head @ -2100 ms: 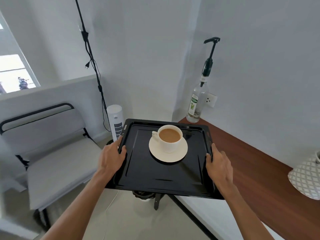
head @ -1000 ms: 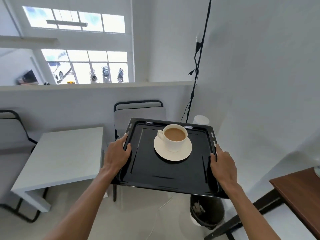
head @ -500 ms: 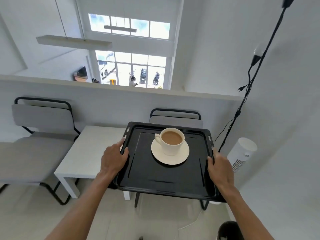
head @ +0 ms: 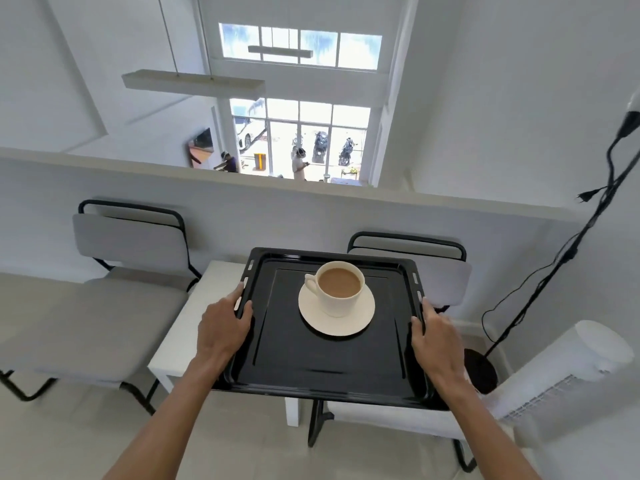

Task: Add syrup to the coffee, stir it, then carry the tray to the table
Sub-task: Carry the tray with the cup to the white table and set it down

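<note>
I hold a black tray [head: 311, 368] level in the air in front of me. My left hand [head: 221, 329] grips its left rim and my right hand [head: 437, 341] grips its right rim. On the tray stands a white cup [head: 339, 289] of milky coffee on a white saucer [head: 341, 322], handle to the left. Below and behind the tray is a small white table [head: 187, 327], mostly hidden by the tray. No syrup bottle shows in this view.
A grey chair [head: 104, 306] stands left of the table and another grey chair [head: 436, 268] behind and right of it. A white tower fan [head: 568, 372] leans in at the right, beside a black lamp stand with cables [head: 554, 271]. A low white wall [head: 311, 209] runs behind.
I have turned left away from the wooden counter and syrup bottle, carrying the tray. The white table and chairs have come to the middle of view, now under the tray.
</note>
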Demonstrator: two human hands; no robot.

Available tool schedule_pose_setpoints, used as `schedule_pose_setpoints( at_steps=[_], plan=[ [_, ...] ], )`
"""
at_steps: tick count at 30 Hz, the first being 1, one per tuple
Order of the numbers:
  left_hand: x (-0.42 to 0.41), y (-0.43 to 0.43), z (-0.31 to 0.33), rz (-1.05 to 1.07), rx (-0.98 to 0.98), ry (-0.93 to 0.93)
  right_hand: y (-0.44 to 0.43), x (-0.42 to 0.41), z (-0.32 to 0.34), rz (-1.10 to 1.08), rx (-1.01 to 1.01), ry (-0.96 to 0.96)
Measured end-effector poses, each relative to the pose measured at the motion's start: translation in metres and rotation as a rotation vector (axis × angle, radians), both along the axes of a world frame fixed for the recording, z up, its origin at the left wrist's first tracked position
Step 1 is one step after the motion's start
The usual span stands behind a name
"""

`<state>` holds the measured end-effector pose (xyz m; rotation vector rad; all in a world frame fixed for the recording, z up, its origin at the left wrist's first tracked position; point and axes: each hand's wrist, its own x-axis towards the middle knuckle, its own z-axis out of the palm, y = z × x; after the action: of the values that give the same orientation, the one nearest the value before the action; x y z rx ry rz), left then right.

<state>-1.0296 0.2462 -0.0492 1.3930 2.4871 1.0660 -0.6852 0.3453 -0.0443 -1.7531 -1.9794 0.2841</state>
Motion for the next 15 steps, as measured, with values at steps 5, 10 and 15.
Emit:
schedule_pose_setpoints(
  at_steps=[5, 10, 15],
  plan=[
    [-0.052, 0.023, -0.002, 0.023, 0.013, 0.001, 0.035, -0.055, 0.001, 0.030, -0.004, 0.016],
    [-0.096, 0.039, -0.005, 0.057, 0.035, 0.002, 0.062, -0.104, 0.002, 0.045, -0.012, 0.005],
    [-0.148, 0.062, -0.011, 0.041, 0.052, -0.007, 0.086, -0.158, -0.005, 0.039, -0.017, 0.018]
  ],
)
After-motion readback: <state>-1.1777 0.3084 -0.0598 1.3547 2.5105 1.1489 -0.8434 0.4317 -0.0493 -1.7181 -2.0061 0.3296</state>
